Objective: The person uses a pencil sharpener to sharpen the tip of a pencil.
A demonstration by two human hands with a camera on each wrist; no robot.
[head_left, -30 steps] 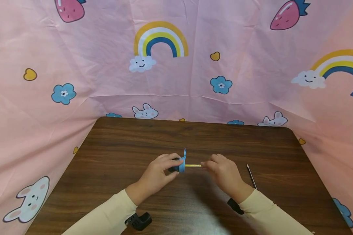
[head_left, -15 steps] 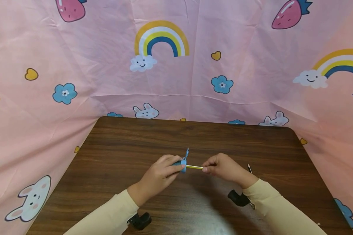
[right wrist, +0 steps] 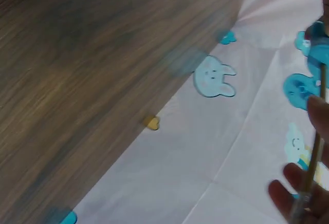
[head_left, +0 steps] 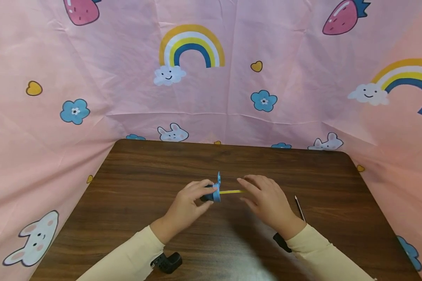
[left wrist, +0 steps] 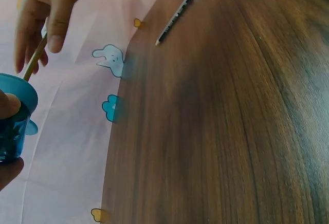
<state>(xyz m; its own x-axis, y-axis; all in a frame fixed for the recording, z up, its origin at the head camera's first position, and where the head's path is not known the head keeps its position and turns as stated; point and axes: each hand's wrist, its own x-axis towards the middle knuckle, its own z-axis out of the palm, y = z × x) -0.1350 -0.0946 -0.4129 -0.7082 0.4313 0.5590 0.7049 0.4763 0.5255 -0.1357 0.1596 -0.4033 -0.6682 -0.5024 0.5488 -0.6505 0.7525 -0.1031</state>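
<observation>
My left hand [head_left: 183, 207] grips a pencil sharpener with a blue top [head_left: 216, 193] and a dark see-through body, lying sideways above the table. Its round lid [right wrist: 299, 91] is flipped up. A yellow pencil [head_left: 231, 192] sticks out of the sharpener toward the right. Around the pencil's free end is my right hand [head_left: 269, 203], thumb and fingers spread apart and fairly straight. In the left wrist view the sharpener's blue rim [left wrist: 20, 88] and the pencil [left wrist: 35, 58] show at the left edge, with the right hand [left wrist: 49, 21] above.
A second pencil, dark-patterned [left wrist: 176, 18], lies on the brown wooden table [head_left: 154, 164], right of my right hand. Pink printed cloth [head_left: 211, 97] hangs behind and beside the table. A black wrist camera [head_left: 167, 262] sits under the left sleeve.
The right hand pinched the pencil, then rotated at the wrist; now its fingers have spread off it. The sharpener and pencil have risen slightly in view, still in the left hand.
</observation>
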